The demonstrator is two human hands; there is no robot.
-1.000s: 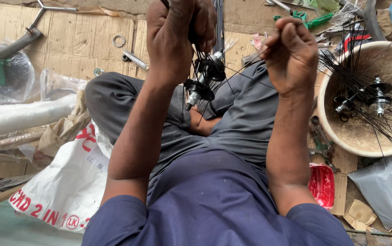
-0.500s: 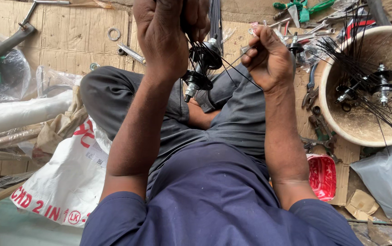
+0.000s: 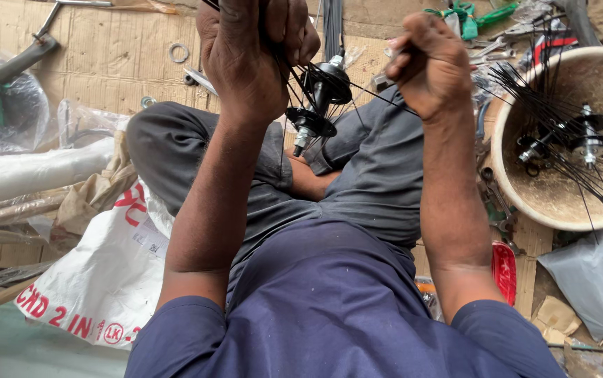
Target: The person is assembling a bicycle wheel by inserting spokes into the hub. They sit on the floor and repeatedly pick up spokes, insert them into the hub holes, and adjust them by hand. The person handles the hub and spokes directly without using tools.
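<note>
My left hand (image 3: 249, 52) is raised at the top middle, closed around a bundle of thin black spokes that run down to a black wheel hub (image 3: 319, 101). The hub hangs above my crossed legs in grey trousers. My right hand (image 3: 431, 63) is a closed fist to the right of the hub, pinching a single black spoke that runs back toward the hub. The spoke tips above my left hand are cut off by the frame's top edge.
A round beige bowl (image 3: 525, 199) at right holds more hubs with several black spokes. A white printed sack (image 3: 105, 273) lies at left beside wrapped tubes (image 3: 28, 171). Cardboard (image 3: 105, 56) covers the floor with washers and tools. A red packet (image 3: 503, 269) lies by my right elbow.
My right hand has moved left and closer to the hub, closing into a fist on a spoke. The hub and left hand have shifted a little lower in view.
</note>
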